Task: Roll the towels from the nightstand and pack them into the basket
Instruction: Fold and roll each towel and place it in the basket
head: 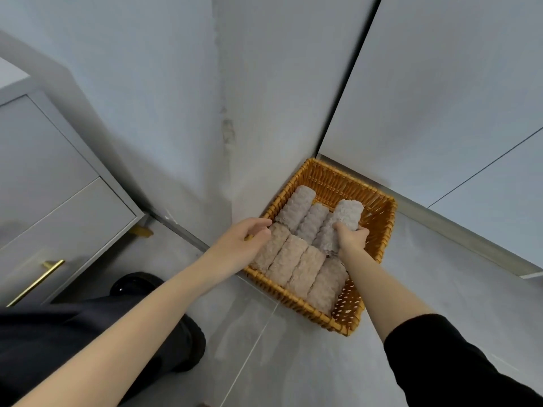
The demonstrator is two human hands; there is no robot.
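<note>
Our woven orange wicker basket (pixel 380 230), set on the grey tiled floor (pixel 293 362), holds pale, nubbly rolled towels (pixel 296 265) in two rows: four at 6 o'clock and three at 12. Our right hand (pixel 352 239) clasps another towel roll (pixel 348 214), tilted up at the basket's 2 o'clock. Our left hand (pixel 246 239) curls on a roll's end at 9 o'clock; we cannot tell whether it grips. A grey nightstand (pixel 58 201) stands well apart at 9 o'clock.
</note>
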